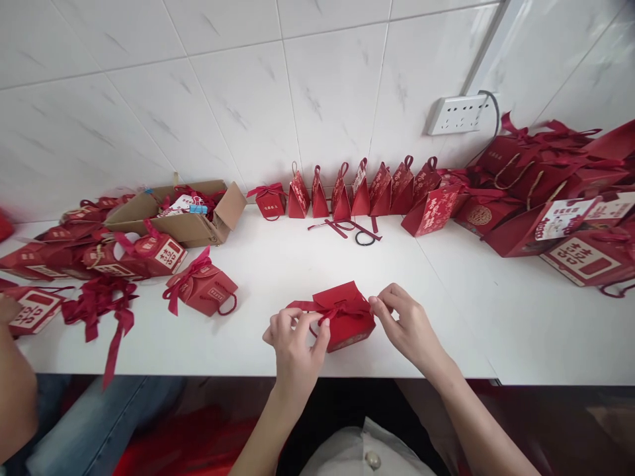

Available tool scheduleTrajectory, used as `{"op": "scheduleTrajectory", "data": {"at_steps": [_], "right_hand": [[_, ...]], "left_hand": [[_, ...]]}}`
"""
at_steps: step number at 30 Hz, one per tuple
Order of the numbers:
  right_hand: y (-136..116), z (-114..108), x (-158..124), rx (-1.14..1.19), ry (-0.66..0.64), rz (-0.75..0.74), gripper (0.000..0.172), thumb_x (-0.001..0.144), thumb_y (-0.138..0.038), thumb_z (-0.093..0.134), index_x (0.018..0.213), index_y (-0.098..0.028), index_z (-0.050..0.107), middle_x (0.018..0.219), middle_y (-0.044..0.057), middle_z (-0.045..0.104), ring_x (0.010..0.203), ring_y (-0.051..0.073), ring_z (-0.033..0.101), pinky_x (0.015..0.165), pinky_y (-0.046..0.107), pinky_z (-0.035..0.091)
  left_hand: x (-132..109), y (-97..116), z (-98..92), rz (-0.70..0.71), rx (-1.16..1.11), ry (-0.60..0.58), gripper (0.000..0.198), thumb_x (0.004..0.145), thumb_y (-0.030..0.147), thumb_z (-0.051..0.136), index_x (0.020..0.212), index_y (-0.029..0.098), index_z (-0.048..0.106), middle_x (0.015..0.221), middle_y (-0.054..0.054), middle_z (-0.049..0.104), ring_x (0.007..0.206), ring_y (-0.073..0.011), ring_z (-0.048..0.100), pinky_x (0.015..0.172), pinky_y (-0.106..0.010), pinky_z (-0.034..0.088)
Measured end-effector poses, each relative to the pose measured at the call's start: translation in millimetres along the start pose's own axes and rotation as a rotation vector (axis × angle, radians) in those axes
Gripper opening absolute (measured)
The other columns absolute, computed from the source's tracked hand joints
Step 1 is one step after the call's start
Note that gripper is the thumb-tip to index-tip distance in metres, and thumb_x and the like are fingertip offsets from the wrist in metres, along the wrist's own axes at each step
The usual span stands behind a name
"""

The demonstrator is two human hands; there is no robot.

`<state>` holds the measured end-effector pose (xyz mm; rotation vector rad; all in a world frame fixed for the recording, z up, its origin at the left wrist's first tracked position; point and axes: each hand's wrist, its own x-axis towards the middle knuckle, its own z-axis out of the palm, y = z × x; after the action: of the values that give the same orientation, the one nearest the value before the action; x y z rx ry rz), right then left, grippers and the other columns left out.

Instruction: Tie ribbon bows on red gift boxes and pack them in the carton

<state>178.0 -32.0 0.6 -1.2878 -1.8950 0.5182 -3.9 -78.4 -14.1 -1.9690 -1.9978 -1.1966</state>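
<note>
A red gift box sits on the white table in front of me, with a dark red ribbon tied in a bow across its top. At the box's left side my left hand has its fingers curled in a pinch on the ribbon, with the thumb near the knot. On the other side, my right hand pinches the ribbon's right end between thumb and finger. A cord handle at the box's left is partly hidden behind my left fingers.
Several triangular red boxes line the wall. A cardboard carton, a ribboned box and loose ribbons lie left; more gift boxes are piled right. A co-worker's arm reaches in at far left. A black ring lies behind.
</note>
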Motion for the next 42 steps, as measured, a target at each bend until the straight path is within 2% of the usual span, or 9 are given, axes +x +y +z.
{"op": "scheduleTrajectory", "data": {"at_steps": [6, 14, 18, 21, 23, 28, 32, 38, 42], "right_hand": [[-9.3, 12.0, -4.8, -0.098, -0.117, 0.138, 0.019, 0.083, -0.036, 0.057, 0.072, -0.022, 0.052, 0.052, -0.004, 0.046, 0.044, 0.014, 0.044, 0.046, 0.028, 0.039], [-11.0, 9.0, -0.6, 0.113, -0.16, -0.118, 0.014, 0.088, -0.024, 0.047, 0.091, -0.021, 0.06, 0.094, 0.008, 0.059, 0.083, 0.019, 0.059, 0.074, 0.033, 0.05], [3.6, -1.0, 10.3, 0.17, -0.125, 0.274, 0.029, 0.088, -0.046, 0.046, 0.085, -0.019, 0.058, 0.092, 0.009, 0.062, 0.078, 0.02, 0.061, 0.07, 0.034, 0.051], [21.8, -1.2, 20.8, 0.249, -0.394, 0.58, 0.047, 0.085, -0.059, 0.042, 0.074, -0.017, 0.059, 0.085, 0.011, 0.066, 0.072, 0.021, 0.062, 0.063, 0.033, 0.049], [31.2, 1.2, 26.5, 0.397, -0.573, 0.628, 0.05, 0.083, -0.061, 0.044, 0.07, -0.016, 0.06, 0.078, 0.01, 0.066, 0.067, 0.019, 0.062, 0.061, 0.031, 0.048], [35.5, 3.6, 41.8, 0.464, -0.422, 0.447, 0.039, 0.076, -0.054, 0.06, 0.064, -0.018, 0.053, 0.054, -0.002, 0.054, 0.052, 0.011, 0.049, 0.053, 0.025, 0.038], [26.5, 8.2, 66.2, 0.47, -0.315, 0.252, 0.034, 0.072, -0.049, 0.065, 0.067, -0.017, 0.057, 0.064, -0.001, 0.058, 0.06, 0.012, 0.051, 0.059, 0.026, 0.041], [14.9, 27.0, 95.8, 0.319, -0.416, 0.053, 0.023, 0.078, -0.039, 0.06, 0.072, -0.017, 0.061, 0.071, 0.002, 0.064, 0.066, 0.014, 0.057, 0.065, 0.028, 0.045], [12.9, 16.3, 77.9, 0.172, -0.191, 0.075, 0.017, 0.08, -0.034, 0.059, 0.084, -0.018, 0.059, 0.087, 0.006, 0.062, 0.075, 0.017, 0.056, 0.073, 0.032, 0.044]], "left_hand": [[2.6, 0.5, -4.1, -0.119, -0.29, -0.272, 0.013, 0.086, 0.026, 0.048, 0.074, 0.021, 0.051, 0.06, 0.003, 0.05, 0.053, -0.0107, 0.046, 0.052, -0.023, 0.039], [4.6, -1.7, 6.0, -0.183, -0.359, -0.277, 0.018, 0.083, 0.02, 0.044, 0.065, 0.02, 0.042, 0.071, 0.0, 0.05, 0.071, -0.0152, 0.05, 0.063, -0.027, 0.046], [3.1, -4.4, 9.6, -0.182, -0.38, -0.259, 0.017, 0.083, 0.02, 0.044, 0.066, 0.02, 0.041, 0.075, -0.001, 0.047, 0.071, -0.0147, 0.05, 0.066, -0.028, 0.046], [3.1, -6.0, 10.1, -0.111, -0.366, -0.206, 0.017, 0.081, 0.019, 0.046, 0.066, 0.019, 0.04, 0.078, -0.002, 0.044, 0.073, -0.0146, 0.05, 0.068, -0.029, 0.046], [3.1, -7.1, 10.5, -0.058, -0.366, -0.171, 0.017, 0.08, 0.017, 0.048, 0.066, 0.019, 0.04, 0.081, -0.002, 0.045, 0.08, -0.0159, 0.051, 0.072, -0.03, 0.047], [0.1, -12.0, 15.9, 0.006, -0.444, -0.131, 0.011, 0.079, 0.014, 0.051, 0.085, 0.02, 0.044, 0.096, -0.006, 0.05, 0.096, -0.019, 0.052, 0.083, -0.035, 0.047], [-3.9, -14.4, 19.8, 0.051, -0.417, -0.13, 0.019, 0.082, 0.014, 0.048, 0.101, 0.02, 0.049, 0.107, -0.009, 0.048, 0.105, -0.0208, 0.047, 0.088, -0.037, 0.045], [0.0, -10.0, 16.0, 0.223, -0.176, -0.237, 0.046, 0.08, 0.005, 0.039, 0.114, 0.027, 0.059, 0.13, -0.008, 0.035, 0.121, -0.0262, 0.033, 0.1, -0.046, 0.03], [2.8, -9.1, 15.0, 0.201, -0.159, -0.293, 0.047, 0.079, 0.006, 0.038, 0.117, 0.027, 0.058, 0.133, -0.008, 0.034, 0.124, -0.0276, 0.031, 0.1, -0.047, 0.027]]}}
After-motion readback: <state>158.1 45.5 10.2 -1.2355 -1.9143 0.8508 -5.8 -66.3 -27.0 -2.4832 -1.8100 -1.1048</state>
